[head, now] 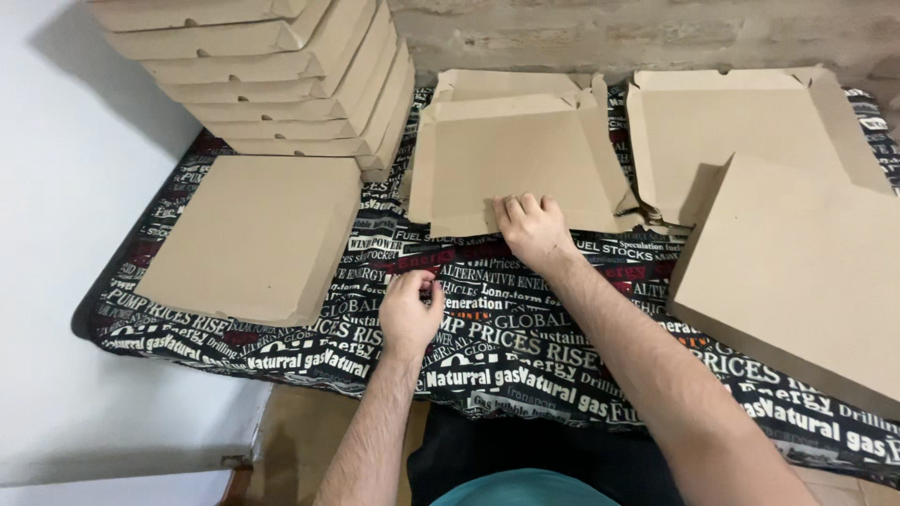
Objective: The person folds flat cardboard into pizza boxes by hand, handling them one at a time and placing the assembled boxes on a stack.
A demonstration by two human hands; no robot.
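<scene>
- A table (487,347) carries everything, covered by a black cloth printed with white and red lettering.
- A closed brown cardboard box (248,239) lies flat at the left.
- A leaning stack of folded boxes (281,75) stands behind it.
- A partly folded cardboard blank (506,159) lies in the middle.
- An unfolded flat blank (731,131) lies at the back right.
- Another cardboard piece (806,272) lies at the right, overlapping that blank.

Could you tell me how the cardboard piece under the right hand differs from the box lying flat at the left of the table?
The centre piece is an unfolded blank with loose flaps showing; the left box is folded shut into a closed square. The right hand presses the blank's near edge; no hand touches the box, and the left hand rests on the cloth. Both are plain brown cardboard.
</scene>
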